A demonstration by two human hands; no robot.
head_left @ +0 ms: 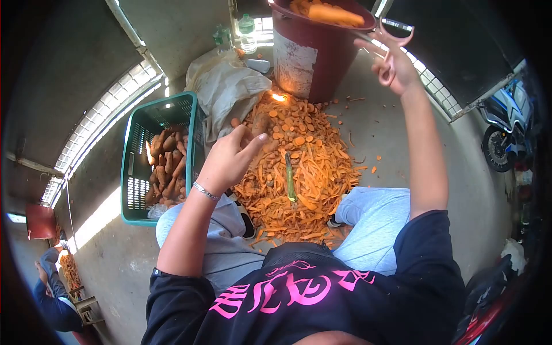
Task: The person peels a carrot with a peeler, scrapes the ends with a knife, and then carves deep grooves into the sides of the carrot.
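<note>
My left hand (230,158), with a bracelet at the wrist, is over the peelings with its fingers curled around a brownish unpeeled carrot (261,123); the grip is partly hidden. My right hand (397,72) is raised beside the rim of a dark red bucket (345,60), holding a pink-handled peeler (387,70) with some fingers stretched out. Orange carrots (333,14) show at the top of the bucket. Between my legs spreads a pile of carrot peelings (322,172) and cut slices. A green-handled tool (290,181) lies on it.
To the left stands a green crate (124,195) of unpeeled carrots (168,164). A whitish sack (221,86) and plastic bottles (247,33) are behind it. Another person (54,299) sits at far left. A motorcycle (506,123) stands at right.
</note>
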